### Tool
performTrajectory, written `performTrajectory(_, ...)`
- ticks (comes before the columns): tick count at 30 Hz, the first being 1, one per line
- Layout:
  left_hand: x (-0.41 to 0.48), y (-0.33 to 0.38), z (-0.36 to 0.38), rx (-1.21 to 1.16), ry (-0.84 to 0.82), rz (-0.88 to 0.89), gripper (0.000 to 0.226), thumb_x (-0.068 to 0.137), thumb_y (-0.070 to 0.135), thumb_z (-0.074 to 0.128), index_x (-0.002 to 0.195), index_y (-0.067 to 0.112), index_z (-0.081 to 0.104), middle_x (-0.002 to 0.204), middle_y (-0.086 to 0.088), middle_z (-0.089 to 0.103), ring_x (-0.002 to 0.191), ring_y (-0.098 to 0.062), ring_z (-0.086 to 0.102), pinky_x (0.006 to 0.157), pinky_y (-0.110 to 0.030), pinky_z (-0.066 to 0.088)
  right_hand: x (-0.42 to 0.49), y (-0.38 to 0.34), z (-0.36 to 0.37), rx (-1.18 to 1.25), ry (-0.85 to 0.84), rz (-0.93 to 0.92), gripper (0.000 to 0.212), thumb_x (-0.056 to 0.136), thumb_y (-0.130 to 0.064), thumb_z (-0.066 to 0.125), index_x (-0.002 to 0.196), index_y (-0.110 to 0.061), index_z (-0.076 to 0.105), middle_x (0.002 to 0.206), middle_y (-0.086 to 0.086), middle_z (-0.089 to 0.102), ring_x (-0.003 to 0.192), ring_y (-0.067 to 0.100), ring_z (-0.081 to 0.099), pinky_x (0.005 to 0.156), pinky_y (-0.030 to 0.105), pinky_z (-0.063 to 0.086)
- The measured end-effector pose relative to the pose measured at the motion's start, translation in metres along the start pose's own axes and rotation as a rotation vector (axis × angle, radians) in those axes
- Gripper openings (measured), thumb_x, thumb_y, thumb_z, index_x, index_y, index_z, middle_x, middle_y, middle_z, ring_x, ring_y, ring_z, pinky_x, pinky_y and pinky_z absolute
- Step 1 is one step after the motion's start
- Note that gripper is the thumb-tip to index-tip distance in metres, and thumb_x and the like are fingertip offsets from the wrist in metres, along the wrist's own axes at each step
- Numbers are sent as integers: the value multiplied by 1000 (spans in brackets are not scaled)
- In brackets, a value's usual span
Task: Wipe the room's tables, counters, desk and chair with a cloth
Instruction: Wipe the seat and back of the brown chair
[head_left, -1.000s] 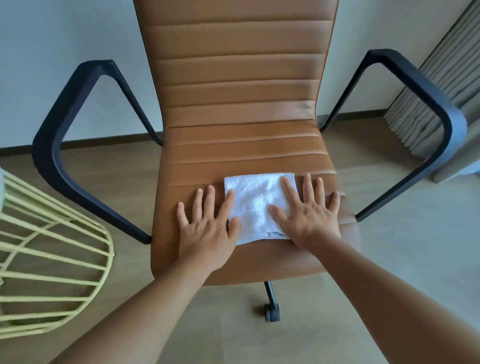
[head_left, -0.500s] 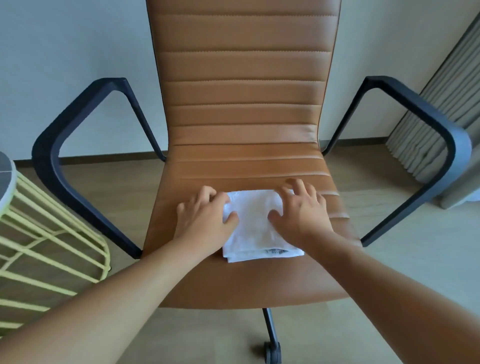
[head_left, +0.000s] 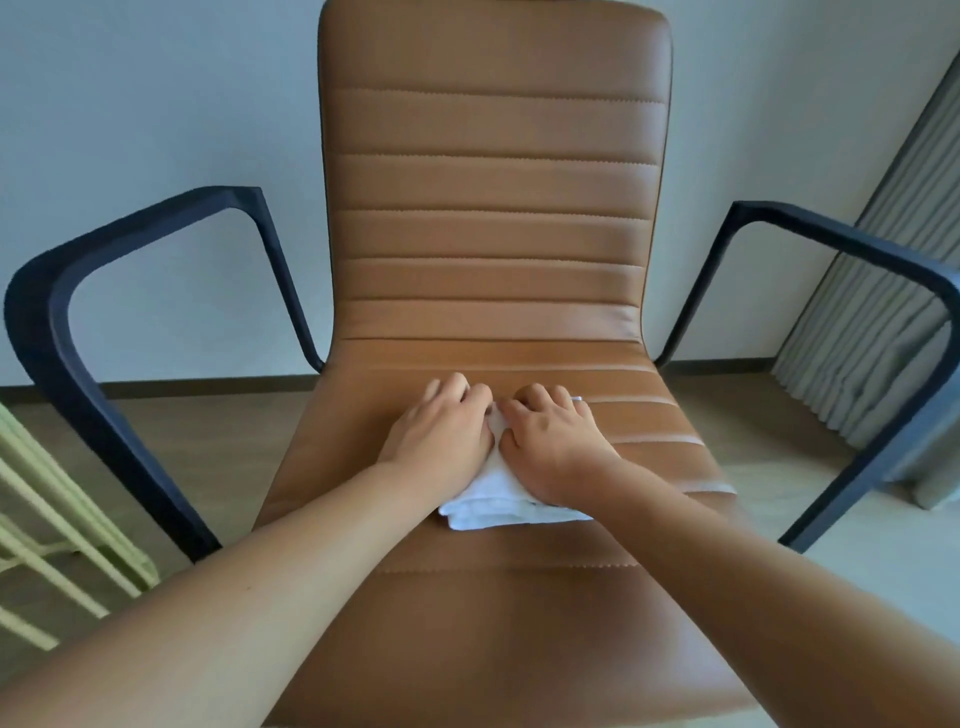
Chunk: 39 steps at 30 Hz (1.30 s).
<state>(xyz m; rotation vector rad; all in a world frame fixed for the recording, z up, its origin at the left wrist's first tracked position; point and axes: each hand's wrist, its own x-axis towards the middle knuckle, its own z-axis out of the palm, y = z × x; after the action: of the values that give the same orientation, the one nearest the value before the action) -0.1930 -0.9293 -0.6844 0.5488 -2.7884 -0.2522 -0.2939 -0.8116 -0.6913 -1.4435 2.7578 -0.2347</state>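
- Because it fills most of the view, the tan leather-look office chair with stitched ribs (head_left: 488, 291) comes first: its seat looks smooth and firm, so a cloth should glide on it and slip unless pressed down
- Its 2 black plastic armrests (head_left: 62, 332) stand either side, rigid and narrow, likely needing the cloth wrapped round them
- The folded white terry cloth (head_left: 498, 499) lies on the middle of the seat, under both hands; it looks soft, light and limp, several layers thick, so I judge it best taken by bunching the folded stack from above rather than by 1 loose edge
- The left hand (head_left: 441, 436) has its fingers curled down onto the cloth's far edge, gathering it
- The right hand (head_left: 550, 447) sits just beside it, fingers curled likewise on the cloth, palm pressing the stack to the seat
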Motion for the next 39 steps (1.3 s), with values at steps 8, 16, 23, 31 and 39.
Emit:
performTrajectory(8,32,-14,18,-26,45,-17,23,103,23,37,120,22,51,122,-2,46,117,-25,41,90,-37,39,44,16,8,-16,-34,-47,58,104,-26,25,161,-16,19,166,4,26,154,24,18,125,43,14)
performTrajectory(16,38,-25,22,-70,68,5,21,103,27,38,120,26,51,122,2,46,114,-23,43,91,-35,41,51,14,9,7,-57,-14,60,105,-28,21,163,-19,14,170,0,16,158,23,5,126,42,4)
performTrajectory(23,23,-27,25,-70,118,16,20,104,29,37,119,28,50,121,4,45,112,-21,44,91,-35,42,40,8,10,13,-50,-35,60,104,-28,21,163,-17,14,170,0,16,158,22,3,126,43,4)
performTrajectory(31,-10,-32,18,-136,152,-17,17,104,32,35,114,33,49,115,11,43,108,-15,44,84,-28,38,15,-11,11,24,-48,-80,60,105,-30,22,163,-17,15,170,0,16,158,21,3,127,42,3)
performTrajectory(39,-51,-50,6,-111,163,-38,15,103,34,36,113,36,46,112,13,40,110,-13,45,90,-27,40,-13,-48,16,24,-38,-118,60,105,-30,22,163,-16,16,170,2,17,158,21,5,127,43,3)
